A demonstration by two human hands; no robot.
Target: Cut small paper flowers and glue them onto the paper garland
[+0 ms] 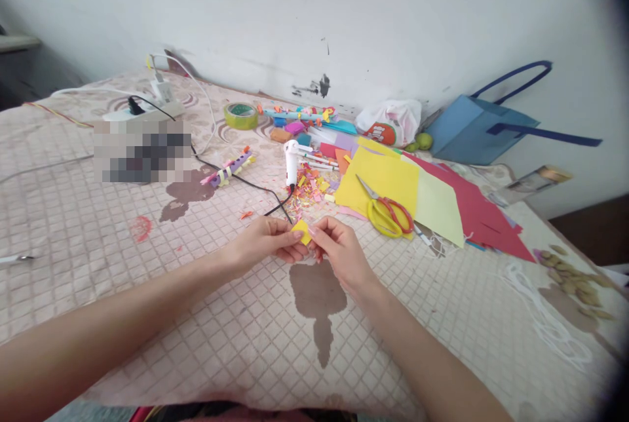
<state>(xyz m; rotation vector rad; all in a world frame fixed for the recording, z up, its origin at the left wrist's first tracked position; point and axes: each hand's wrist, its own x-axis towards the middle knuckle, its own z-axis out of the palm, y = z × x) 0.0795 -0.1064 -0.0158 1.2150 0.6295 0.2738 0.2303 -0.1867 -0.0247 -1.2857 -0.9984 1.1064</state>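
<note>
Between my two hands is a small piece of yellow paper (301, 232), held above the patterned tablecloth (236, 330). The fingers of my left hand (275, 237) pinch its left side. On its right edge, the thumb and fingers of my right hand (335, 243) are closed. Just beyond my hands stands a white glue gun (291, 163) with a black cord. Small colourful paper scraps (312, 189) lie in a heap beside it. To the right, scissors with red and yellow handles (388, 212) rest on a yellow sheet (378, 176).
Left of the glue gun lies a purple paper-covered stick (230, 170). Behind it are a roll of tape (240, 116) and a white power strip (142, 111) with cords. Red sheets (481, 212), a blue bag (484, 127) and white string (545, 317) occupy the right side.
</note>
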